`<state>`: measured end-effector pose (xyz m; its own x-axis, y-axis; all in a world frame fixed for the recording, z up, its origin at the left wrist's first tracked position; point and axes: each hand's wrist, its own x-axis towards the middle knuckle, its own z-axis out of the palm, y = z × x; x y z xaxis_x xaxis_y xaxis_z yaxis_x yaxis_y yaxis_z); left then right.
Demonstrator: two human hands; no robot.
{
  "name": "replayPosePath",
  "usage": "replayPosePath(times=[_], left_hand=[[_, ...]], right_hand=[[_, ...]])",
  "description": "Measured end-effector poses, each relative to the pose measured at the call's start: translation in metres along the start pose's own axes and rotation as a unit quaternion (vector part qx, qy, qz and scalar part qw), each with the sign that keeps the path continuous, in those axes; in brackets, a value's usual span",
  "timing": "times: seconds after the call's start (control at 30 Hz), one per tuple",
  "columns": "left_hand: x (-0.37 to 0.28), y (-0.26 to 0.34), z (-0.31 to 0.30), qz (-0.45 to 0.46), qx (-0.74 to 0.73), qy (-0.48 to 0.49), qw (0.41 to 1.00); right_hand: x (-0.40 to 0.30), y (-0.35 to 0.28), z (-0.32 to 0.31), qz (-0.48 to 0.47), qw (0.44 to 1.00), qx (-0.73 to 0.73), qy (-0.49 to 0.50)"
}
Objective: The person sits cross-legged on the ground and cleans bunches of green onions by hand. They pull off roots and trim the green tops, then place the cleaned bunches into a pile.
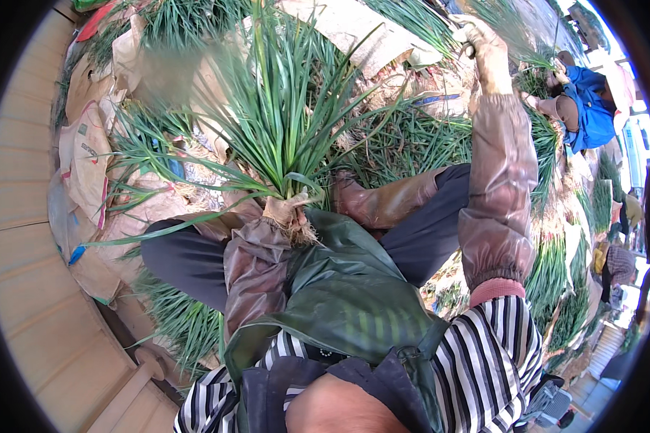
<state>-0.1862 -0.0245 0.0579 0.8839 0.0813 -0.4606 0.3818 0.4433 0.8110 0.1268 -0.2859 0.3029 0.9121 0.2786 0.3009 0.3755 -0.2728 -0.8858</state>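
My left hand [280, 210] grips a bunch of long-leaved green onion-like plants [284, 146] just above their pale roots. The leaves fan out away from me, and the root ends hang over my green apron [352, 292]. My right arm reaches far forward to the right. At its end my right hand [482, 43] has its fingers curled, beside a heap of similar plants [420, 27] partly under a pale sheet [357, 32]. Whether those fingers hold a plant is not clear. Brown waterproof sleeves cover both forearms.
More plants lie between my boots [390, 200] and in a pile [189, 319] by my left knee. Woven sacks [86, 157] lie at left against a panelled wall [32, 216]. A co-worker in blue [590, 108] sits at right, handling plants, with more people beyond.
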Motion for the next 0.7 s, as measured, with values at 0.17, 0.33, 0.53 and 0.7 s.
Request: replayPosePath(times=[0.17,0.33,0.53,0.7], left_hand=[[-0.003,-0.004,-0.012,-0.01,0.028,0.011,1.0],[-0.002,-0.002,-0.006,-0.046,0.044,0.002,0.998],[-0.002,-0.003,-0.003,-0.046,0.032,0.018,0.998],[-0.008,-0.007,-0.009,-0.025,0.064,0.01,0.998]], right_hand=[[-0.053,-0.008,0.049,-0.103,0.963,-0.145,-0.201],[-0.08,-0.007,0.084,-0.233,0.829,-0.468,-0.198],[-0.087,0.016,0.095,-0.158,0.947,-0.28,-0.015],[-0.017,0.022,0.036,0.108,0.965,0.051,0.232]])
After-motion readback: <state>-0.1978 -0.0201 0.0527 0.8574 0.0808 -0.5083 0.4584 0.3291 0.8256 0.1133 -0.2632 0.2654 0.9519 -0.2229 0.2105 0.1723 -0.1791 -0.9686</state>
